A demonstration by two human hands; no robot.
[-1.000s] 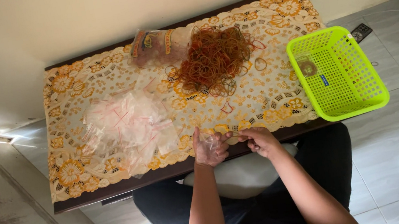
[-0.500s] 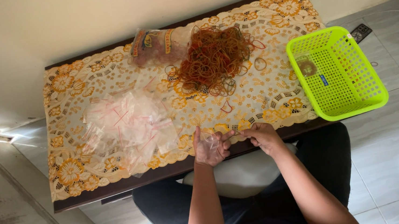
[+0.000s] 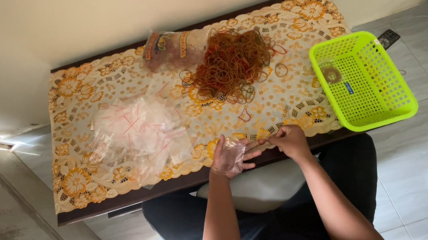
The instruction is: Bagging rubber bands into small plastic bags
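My left hand point(image 3: 227, 160) holds a small clear plastic bag point(image 3: 234, 148) at the near edge of the table point(image 3: 123, 201). My right hand point(image 3: 290, 141) is right beside it, fingers pinched together and touching the bag's side; what it pinches is too small to tell. A heap of red and brown rubber bands point(image 3: 231, 61) lies at the far middle of the table. A pile of small clear zip bags with red strips point(image 3: 137, 134) lies to the left of my hands.
A lime green plastic basket point(image 3: 381, 102) hangs over the table's right edge with a small item inside. A printed packet point(image 3: 169, 49) lies behind the bands. A yellow floral lace cloth point(image 3: 80, 161) covers the table. Tiled floor lies to the right.
My hands have drawn closer together; the right hand now touches the bag in the left hand. The view has shifted slightly.
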